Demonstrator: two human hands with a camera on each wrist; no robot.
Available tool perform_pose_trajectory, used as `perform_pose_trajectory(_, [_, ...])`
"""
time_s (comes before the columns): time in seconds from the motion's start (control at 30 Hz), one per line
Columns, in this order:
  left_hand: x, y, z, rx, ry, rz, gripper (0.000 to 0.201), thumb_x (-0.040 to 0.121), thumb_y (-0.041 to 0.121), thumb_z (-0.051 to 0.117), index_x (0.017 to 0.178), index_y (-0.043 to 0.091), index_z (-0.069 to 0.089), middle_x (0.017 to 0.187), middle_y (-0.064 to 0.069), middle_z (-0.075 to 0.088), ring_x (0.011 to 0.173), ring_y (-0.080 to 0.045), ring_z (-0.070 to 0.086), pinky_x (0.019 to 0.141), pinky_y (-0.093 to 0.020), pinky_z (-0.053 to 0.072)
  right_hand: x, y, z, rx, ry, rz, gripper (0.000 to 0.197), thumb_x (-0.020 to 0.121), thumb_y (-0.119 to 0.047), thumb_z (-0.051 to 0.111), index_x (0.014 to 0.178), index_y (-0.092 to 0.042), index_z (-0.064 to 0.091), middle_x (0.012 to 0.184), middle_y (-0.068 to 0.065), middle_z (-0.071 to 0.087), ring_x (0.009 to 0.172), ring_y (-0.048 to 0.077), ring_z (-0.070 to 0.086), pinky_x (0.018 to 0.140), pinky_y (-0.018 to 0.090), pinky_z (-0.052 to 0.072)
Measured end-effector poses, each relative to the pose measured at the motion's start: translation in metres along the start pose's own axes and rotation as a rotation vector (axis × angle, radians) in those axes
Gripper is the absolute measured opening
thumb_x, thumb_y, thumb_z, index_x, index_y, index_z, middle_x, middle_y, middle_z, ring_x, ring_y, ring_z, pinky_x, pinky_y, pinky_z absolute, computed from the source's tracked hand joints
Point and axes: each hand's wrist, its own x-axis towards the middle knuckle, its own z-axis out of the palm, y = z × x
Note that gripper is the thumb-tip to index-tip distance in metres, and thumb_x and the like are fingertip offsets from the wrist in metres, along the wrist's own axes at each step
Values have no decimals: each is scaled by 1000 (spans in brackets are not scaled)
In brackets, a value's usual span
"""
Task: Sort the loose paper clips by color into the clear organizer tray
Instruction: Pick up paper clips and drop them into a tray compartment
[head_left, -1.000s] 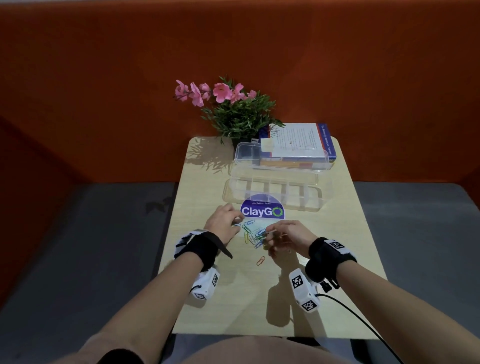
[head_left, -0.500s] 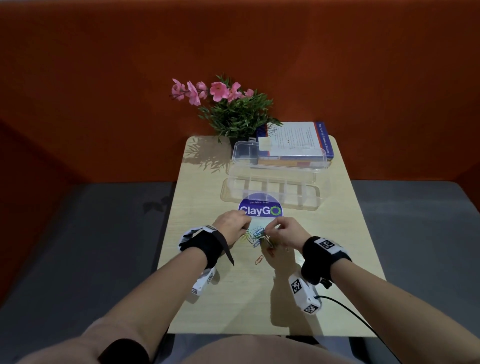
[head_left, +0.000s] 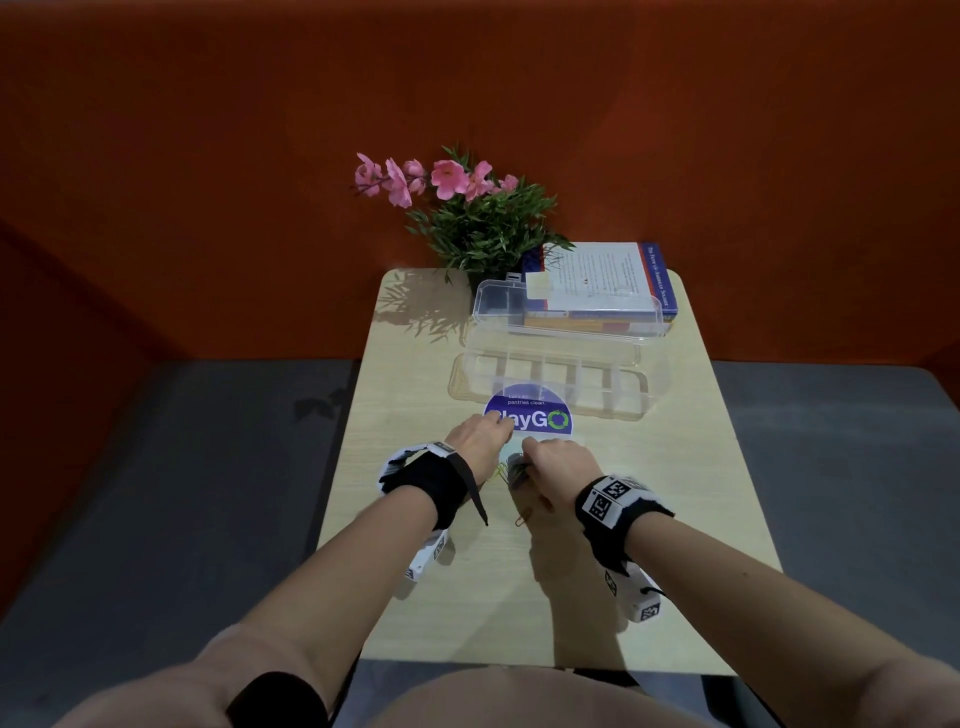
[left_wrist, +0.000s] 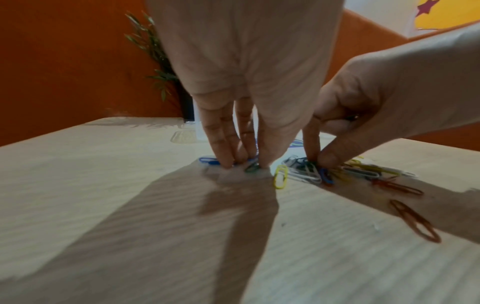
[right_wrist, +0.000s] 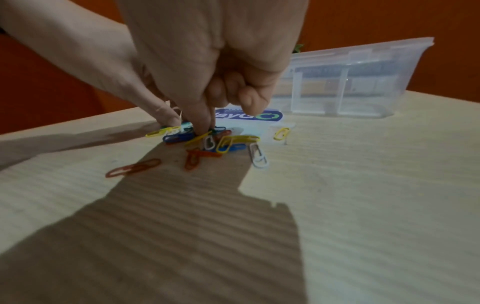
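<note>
Loose paper clips (right_wrist: 221, 142) of several colors lie heaped on the wooden table, near the sticker. My left hand (left_wrist: 244, 165) stands over the heap's left side, its straight fingertips (left_wrist: 226, 162) pressing on a blue and a green clip. My right hand (right_wrist: 207, 131) pinches a clip in the heap (left_wrist: 311, 172) between two fingertips, its other fingers curled. In the head view both hands (head_left: 478, 441) (head_left: 556, 462) hide most of the heap. An orange clip (head_left: 522, 518) lies apart, nearer me. The clear organizer tray (head_left: 457, 384) sits beyond, lid raised, compartments bare.
A purple ClayGo sticker (head_left: 535, 415) lies between the heap and the tray. A potted plant with pink flowers (head_left: 483, 218) and stacked books (head_left: 597, 286) stand at the table's far edge. One yellow clip (right_wrist: 281, 133) lies to the right. Grey seating flanks the narrow table.
Both hands have drawn together over the heap. The left hand slid right onto the clips, and the right hand's fingers closed down into the pile.
</note>
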Motion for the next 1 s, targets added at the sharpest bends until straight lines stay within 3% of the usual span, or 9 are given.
perform_pose_trajectory(0.13, [1, 0, 1, 27, -8, 15, 24, 89, -3, 48, 111, 5, 52, 114, -17, 55, 102, -34, 54, 84, -42, 48, -4, 5, 1, 52, 10, 49, 22, 95, -14, 38, 110, -3, 48, 108, 18, 65, 97, 38, 60, 75, 41, 46])
perform_pose_trajectory(0.23, [1, 0, 2, 29, -8, 25, 22, 89, -4, 48, 108, 5, 52, 112, -18, 55, 98, -34, 55, 84, -44, 50, -8, 14, 2, 345, 25, 158, 21, 94, -19, 42, 103, -5, 55, 106, 17, 67, 97, 36, 60, 78, 37, 45])
perform_pose_trajectory(0.33, [1, 0, 1, 25, -11, 36, 22, 89, -4, 49, 108, 6, 51, 112, -17, 55, 99, -33, 55, 84, -43, 51, -11, 21, 4, 644, 71, 253, 10, 89, -18, 52, 85, -10, 58, 91, 12, 67, 81, 25, 58, 67, 28, 40])
perform_pose_trajectory(0.43, [1, 0, 0, -3, -12, 37, 21, 88, -4, 51, 107, 6, 53, 114, -15, 56, 101, -32, 55, 85, -40, 48, -16, 28, 7, 939, 62, 350, 16, 85, -13, 59, 69, -14, 54, 70, 1, 57, 61, 13, 50, 54, 21, 38])
perform_pose_trajectory(0.57, [0, -2, -2, -133, -4, 14, 24, 85, -8, 51, 103, 7, 55, 111, -13, 59, 101, -31, 56, 84, -37, 46, -26, 38, 8, 1273, 62, 462, 23, 80, -5, 63, 61, -11, 53, 63, 8, 57, 48, 15, 43, 41, 18, 35])
perform_pose_trajectory(0.63, [-1, -4, -2, -221, 1, -25, 29, 83, -11, 49, 104, 8, 55, 111, -12, 59, 102, -30, 56, 83, -34, 44, -31, 42, 10, 1402, 40, 508, 18, 79, -5, 64, 62, -8, 57, 74, 17, 62, 48, 15, 42, 40, 18, 35])
perform_pose_trajectory(0.73, [-2, -6, -3, -311, -16, -74, 36, 81, -13, 47, 108, 9, 52, 114, -13, 54, 105, -30, 54, 82, -31, 43, -34, 47, 13, 1477, -9, 554, 7, 76, -10, 68, 71, -7, 64, 84, 19, 64, 49, 14, 46, 47, 22, 39])
perform_pose_trajectory(0.9, [-5, -5, -3, -336, -25, -71, 37, 79, -12, 51, 108, 10, 49, 113, -15, 53, 106, -32, 55, 74, -27, 39, -34, 45, 13, 1594, 10, 530, 13, 79, 2, 62, 73, -8, 58, 76, 14, 64, 48, 12, 50, 49, 20, 39])
perform_pose_trajectory(1.0, [-8, -4, -5, -333, -31, -73, 35, 79, -11, 53, 107, 10, 50, 111, -12, 54, 99, -28, 55, 74, -28, 40, -32, 41, 11, 1618, 14, 532, 20, 82, 6, 55, 87, -12, 61, 79, 10, 65, 55, 12, 58, 50, 20, 37])
